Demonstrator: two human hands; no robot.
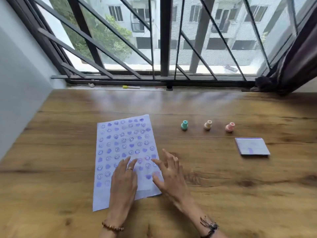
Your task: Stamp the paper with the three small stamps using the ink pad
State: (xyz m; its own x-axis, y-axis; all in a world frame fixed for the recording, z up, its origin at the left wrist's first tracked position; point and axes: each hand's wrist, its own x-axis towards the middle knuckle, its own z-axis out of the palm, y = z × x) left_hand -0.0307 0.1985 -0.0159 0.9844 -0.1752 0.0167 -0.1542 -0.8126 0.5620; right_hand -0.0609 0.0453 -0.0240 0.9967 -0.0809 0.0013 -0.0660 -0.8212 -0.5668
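Observation:
A white sheet of paper lies on the wooden table, covered with several rows of purple smiley and heart prints. My left hand rests flat on its lower part, fingers spread, holding nothing. My right hand hovers at the paper's right edge, fingers apart and empty. Three small stamps stand in a row to the right: a teal stamp, a cream stamp and a pink stamp. The ink pad lies closed further right, beyond the pink stamp.
The wooden table runs up to a barred window. A yellow-capped marker lies on the sill. A dark curtain hangs at the right, and a pale wall borders the left.

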